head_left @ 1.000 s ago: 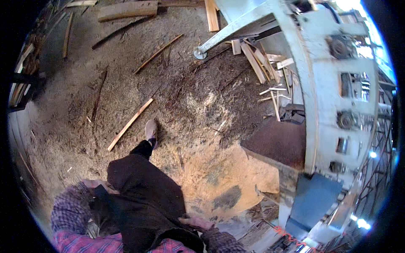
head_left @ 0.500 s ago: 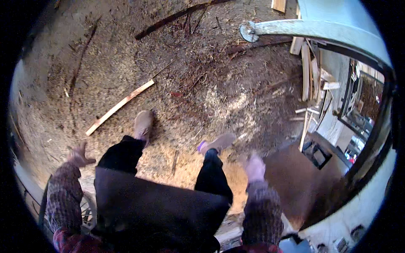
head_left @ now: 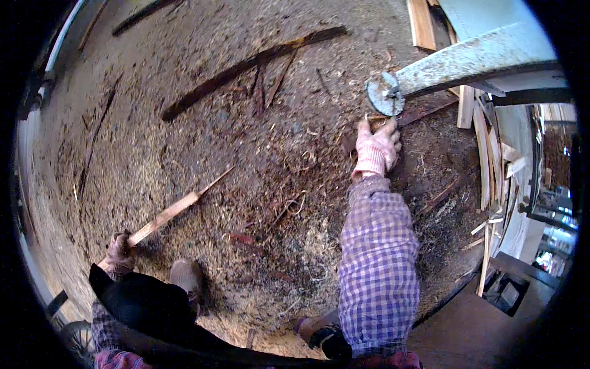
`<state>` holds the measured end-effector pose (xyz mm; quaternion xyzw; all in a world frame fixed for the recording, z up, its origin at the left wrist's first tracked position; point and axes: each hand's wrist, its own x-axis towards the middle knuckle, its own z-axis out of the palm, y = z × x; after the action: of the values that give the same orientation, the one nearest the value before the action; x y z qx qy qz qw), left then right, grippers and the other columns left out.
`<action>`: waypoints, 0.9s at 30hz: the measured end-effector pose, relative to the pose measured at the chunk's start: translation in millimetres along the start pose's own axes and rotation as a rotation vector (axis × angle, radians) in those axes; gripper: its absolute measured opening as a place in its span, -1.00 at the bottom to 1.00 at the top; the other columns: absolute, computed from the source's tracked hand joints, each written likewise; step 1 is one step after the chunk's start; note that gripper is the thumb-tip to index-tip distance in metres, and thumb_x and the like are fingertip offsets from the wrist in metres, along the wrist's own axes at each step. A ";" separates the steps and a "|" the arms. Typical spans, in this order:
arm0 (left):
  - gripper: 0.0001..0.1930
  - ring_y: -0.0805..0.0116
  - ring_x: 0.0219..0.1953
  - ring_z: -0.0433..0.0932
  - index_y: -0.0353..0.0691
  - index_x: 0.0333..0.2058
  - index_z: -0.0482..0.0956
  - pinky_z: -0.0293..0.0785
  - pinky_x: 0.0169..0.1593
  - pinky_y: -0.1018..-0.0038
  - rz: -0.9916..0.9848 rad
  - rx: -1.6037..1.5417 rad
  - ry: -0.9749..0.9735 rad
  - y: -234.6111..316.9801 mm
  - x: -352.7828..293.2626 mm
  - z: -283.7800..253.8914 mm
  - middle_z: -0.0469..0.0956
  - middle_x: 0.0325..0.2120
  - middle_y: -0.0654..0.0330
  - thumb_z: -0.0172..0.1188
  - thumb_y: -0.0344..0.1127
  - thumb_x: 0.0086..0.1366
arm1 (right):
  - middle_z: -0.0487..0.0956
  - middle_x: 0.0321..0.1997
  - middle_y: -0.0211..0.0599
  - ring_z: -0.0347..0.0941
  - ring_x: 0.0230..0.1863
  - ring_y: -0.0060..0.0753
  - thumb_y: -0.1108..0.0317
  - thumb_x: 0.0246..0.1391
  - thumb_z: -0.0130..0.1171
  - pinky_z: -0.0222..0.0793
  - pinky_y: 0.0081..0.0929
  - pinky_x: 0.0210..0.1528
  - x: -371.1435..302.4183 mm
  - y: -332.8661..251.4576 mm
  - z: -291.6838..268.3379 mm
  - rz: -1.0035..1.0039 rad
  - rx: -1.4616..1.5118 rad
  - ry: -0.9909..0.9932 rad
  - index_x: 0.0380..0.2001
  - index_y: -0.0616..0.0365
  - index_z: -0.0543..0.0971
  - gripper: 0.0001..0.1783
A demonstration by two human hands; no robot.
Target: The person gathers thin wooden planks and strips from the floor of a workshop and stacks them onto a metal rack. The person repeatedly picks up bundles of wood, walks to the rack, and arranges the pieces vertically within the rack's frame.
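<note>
My left hand (head_left: pixel 118 252), in a work glove, is closed round the near end of a pale wooden strip (head_left: pixel 165 216). The strip slants up and to the right over the ground, and its far end tapers to a splinter. Stretched well forward, my gloved right hand (head_left: pixel 376 149) is low over the ground with its fingers bent round a dark reddish strip of bark (head_left: pixel 427 112). Bark shows on either side of the hand, while the fingertips are partly hidden. Just beyond it is the round metal foot (head_left: pixel 385 94) of a pale machine leg (head_left: pixel 473 61).
Wood chips and shavings cover the ground (head_left: pixel 276 166). A long dark bark slab (head_left: pixel 246 71) lies ahead, with thinner pieces beside it. Loose boards (head_left: pixel 482 154) lean at the right, near a brown panel (head_left: pixel 467 332). My shoe (head_left: pixel 186 280) is beside the left hand.
I have bent forward. My left hand, open before, has taken hold of the pale wooden strip. The right hand has reached far forward from beside my leg to the bark near the metal foot.
</note>
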<state>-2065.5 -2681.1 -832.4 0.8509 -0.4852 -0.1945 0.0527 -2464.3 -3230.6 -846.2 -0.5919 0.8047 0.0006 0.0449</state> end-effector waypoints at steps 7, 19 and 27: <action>-0.65 0.09 -0.30 0.43 -0.13 -0.26 0.40 0.36 -0.26 0.29 0.052 0.011 0.230 234.1 269.9 -58.0 0.39 -0.35 0.09 0.25 -0.15 0.00 | 0.30 0.04 0.04 0.35 -0.03 0.04 0.21 -0.13 0.14 0.27 -0.18 0.00 -47.6 104.8 -28.4 0.106 0.077 -0.248 0.24 -0.16 -0.23 -0.04; -0.60 -0.05 -0.14 0.40 -0.19 -0.09 0.35 0.36 -0.11 0.25 0.285 0.244 -0.049 255.4 408.0 0.2 0.41 -0.22 -0.04 0.10 -0.17 0.11 | 0.43 -0.04 -0.02 0.36 0.00 -0.07 0.15 -0.14 0.16 0.23 -0.35 0.00 -189.7 357.3 -262.4 0.781 -0.239 -0.374 0.23 -0.25 -0.11 -0.09; -0.55 0.03 -0.19 0.46 -0.18 -0.14 0.39 0.40 -0.17 0.28 0.233 0.156 -0.123 268.5 319.5 -27.9 0.49 -0.31 -0.01 0.18 -0.10 0.00 | 0.51 -0.13 -0.15 0.46 -0.13 -0.14 0.22 -0.15 0.15 0.34 -0.31 -0.14 -228.0 394.8 -284.7 0.310 -0.185 -0.192 0.18 -0.22 0.10 -0.23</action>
<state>-2126.2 -3094.8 -821.3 0.7769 -0.5966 -0.2003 -0.0212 -2793.5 -2910.7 -566.6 -0.4596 0.8749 0.1378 0.0661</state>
